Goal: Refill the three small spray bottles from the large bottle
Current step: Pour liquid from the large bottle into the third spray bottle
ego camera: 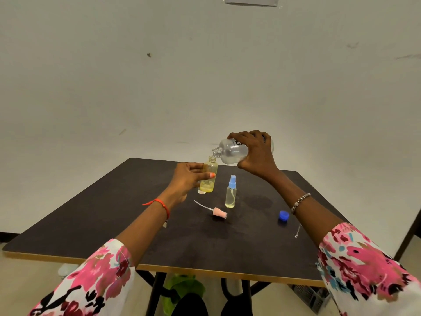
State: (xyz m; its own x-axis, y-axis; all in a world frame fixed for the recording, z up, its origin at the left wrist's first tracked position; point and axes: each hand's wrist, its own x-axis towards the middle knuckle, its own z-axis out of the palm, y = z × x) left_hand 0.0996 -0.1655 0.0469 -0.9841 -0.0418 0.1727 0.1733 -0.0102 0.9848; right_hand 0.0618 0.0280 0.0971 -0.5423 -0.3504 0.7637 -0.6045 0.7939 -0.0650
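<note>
My right hand (257, 153) grips the large clear bottle (230, 152), tilted on its side with its open neck just above a small uncapped bottle (209, 179). That small bottle holds yellow liquid in its lower part; my left hand (189, 179) holds it upright, lifted a little off the dark table (159, 236). A second small bottle (231, 192) with a blue spray top stands on the table to its right. Behind my left hand, the base of another small bottle (201, 191) peeks out. A pink spray head (218, 212) with its tube lies on the table.
A blue cap (283, 216) lies on the table to the right, under my right forearm. A thin metal pin or chain (297, 231) rests near it. The wall stands close behind the table. Green and black things lie on the floor below the front edge.
</note>
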